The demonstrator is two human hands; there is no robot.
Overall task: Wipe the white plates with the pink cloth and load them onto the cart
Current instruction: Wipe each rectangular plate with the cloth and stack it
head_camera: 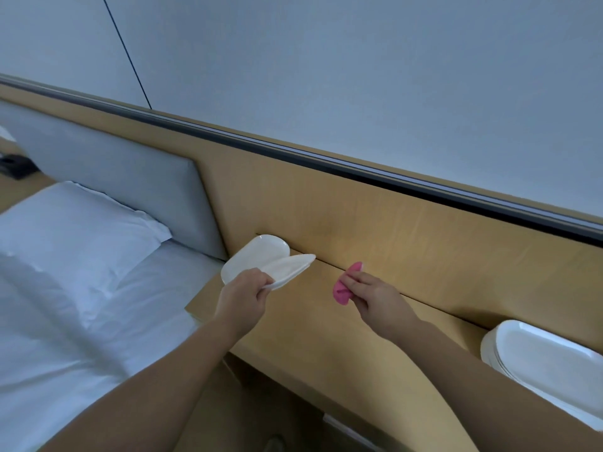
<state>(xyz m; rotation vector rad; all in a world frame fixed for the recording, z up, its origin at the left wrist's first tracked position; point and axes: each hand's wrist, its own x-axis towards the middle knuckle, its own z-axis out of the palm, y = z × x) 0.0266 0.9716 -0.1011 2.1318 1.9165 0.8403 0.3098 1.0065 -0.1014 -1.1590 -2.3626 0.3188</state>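
Observation:
My left hand (243,296) pinches the near rim of a white plate (288,269) and holds it tilted, its far edge lifted over the wooden shelf (313,334). Under it another white plate (251,256) lies flat at the shelf's left end. My right hand (375,296) grips the crumpled pink cloth (342,290) a short way right of the lifted plate, not touching it. A stack of white plates (548,363) rests at the right end of the shelf. No cart is in view.
A bed with a white pillow (75,230) and white sheet fills the left. A grey padded headboard (117,177) and a wooden wall panel (391,216) rise behind the shelf. A dark object (14,164) sits on the far bedside surface.

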